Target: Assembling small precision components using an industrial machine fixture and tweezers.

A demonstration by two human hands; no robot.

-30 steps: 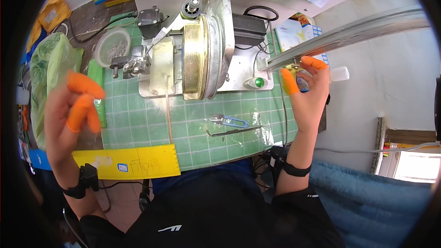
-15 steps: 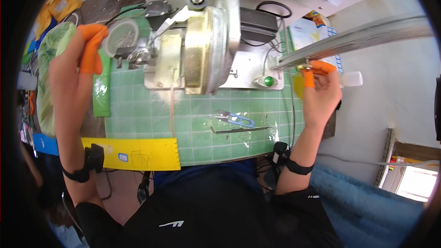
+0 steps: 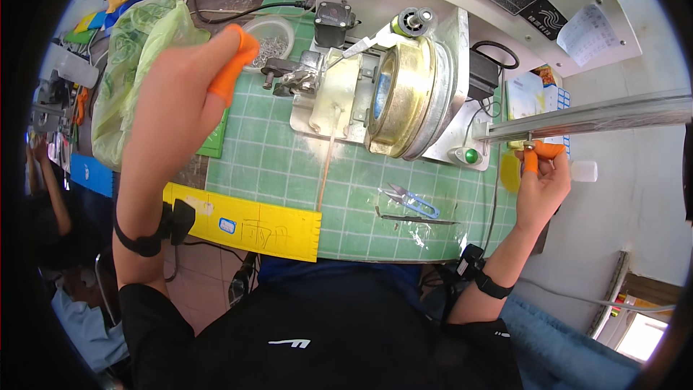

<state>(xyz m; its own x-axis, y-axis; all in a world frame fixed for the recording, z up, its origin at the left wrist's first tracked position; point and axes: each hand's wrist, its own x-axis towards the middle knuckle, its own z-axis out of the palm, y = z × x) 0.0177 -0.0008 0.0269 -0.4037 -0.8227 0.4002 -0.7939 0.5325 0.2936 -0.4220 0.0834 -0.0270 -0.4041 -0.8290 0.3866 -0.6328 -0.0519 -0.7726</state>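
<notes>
My left hand (image 3: 180, 97), with orange finger cots, is raised at the left beside a round bowl (image 3: 286, 29) of small metallic pieces. Its fingers are pinched together; anything between them is hidden. My right hand (image 3: 543, 184), also in orange finger cots, grips a small metal knob (image 3: 529, 145) under the metal rail (image 3: 599, 117). Between my hands stands a bench machine with a wide brass-coloured wheel (image 3: 393, 105) and a metal clamp part (image 3: 299, 76) on its left side. A thin straight strip (image 3: 327, 170) runs from the machine toward the near table edge.
Blue-handled thread snips (image 3: 419, 202) and a dark thin tool (image 3: 415, 219) lie on the green mat (image 3: 354, 235). A yellow board (image 3: 285, 240) lies along the near edge. A green plastic bag (image 3: 119, 112) stands at left. A green button (image 3: 471, 157) sits on the machine base.
The view has swung left, so the machine and table appear farther right. My left hand looks larger and nearer the camera, still pinched. My right hand stays on the knob.
</notes>
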